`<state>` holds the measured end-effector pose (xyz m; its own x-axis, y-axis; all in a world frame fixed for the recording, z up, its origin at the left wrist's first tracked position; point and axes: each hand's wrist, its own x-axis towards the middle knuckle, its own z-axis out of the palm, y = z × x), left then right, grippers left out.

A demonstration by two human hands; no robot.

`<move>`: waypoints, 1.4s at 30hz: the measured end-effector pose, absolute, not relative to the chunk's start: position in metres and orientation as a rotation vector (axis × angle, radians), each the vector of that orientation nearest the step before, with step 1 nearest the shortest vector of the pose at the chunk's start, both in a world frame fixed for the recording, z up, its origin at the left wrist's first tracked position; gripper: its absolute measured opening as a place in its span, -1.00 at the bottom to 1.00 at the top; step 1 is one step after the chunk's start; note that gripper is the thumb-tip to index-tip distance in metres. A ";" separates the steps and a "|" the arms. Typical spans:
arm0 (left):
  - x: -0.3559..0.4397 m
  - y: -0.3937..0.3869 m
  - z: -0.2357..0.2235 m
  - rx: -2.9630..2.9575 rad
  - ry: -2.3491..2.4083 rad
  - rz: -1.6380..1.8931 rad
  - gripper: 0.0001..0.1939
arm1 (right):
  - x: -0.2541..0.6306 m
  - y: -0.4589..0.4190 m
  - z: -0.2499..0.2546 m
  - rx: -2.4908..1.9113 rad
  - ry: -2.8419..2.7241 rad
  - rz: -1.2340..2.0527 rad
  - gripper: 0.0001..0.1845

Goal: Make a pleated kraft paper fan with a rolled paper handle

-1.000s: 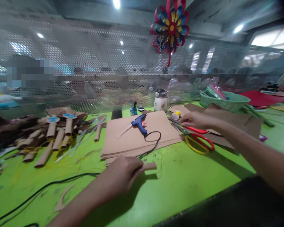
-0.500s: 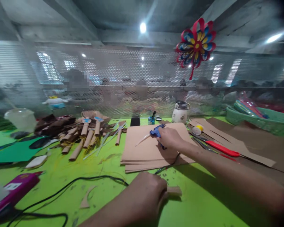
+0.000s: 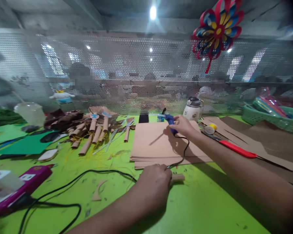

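Observation:
My right hand is closed around a blue glue gun, held above a stack of brown paper sheets. A black cord hangs from the gun, and a shadow falls across the top sheet. Low in front of the stack, my left hand is closed on a small brown paper piece, whose end sticks out to the right. The fingers hide the rest of that piece. A curved paper scrap lies on the green table to the left.
Brown paper rolls with yellow threads lie at left. A purple power strip sits front left with its cord. Behind the stack stand a bottle and a small blue jar. Red-handled scissors and a green basket are at right.
My right hand has lifted the glue gun off the paper stack and turned it. The left hand keeps its grip on the paper piece. The view has tilted downward and shifted slightly left.

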<state>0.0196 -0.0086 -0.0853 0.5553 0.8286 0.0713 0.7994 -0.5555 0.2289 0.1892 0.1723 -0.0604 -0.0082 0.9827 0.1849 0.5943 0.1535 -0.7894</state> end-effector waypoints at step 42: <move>0.014 0.009 -0.085 2.524 1.250 0.374 -0.47 | 0.270 0.105 -0.039 -1.006 -1.464 0.841 -0.74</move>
<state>0.0136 0.0092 -0.0846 0.5878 0.8029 0.0986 0.7251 -0.5770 0.3758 0.2699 0.1053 -0.0394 -0.0215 0.9231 0.3840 0.1328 0.3834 -0.9140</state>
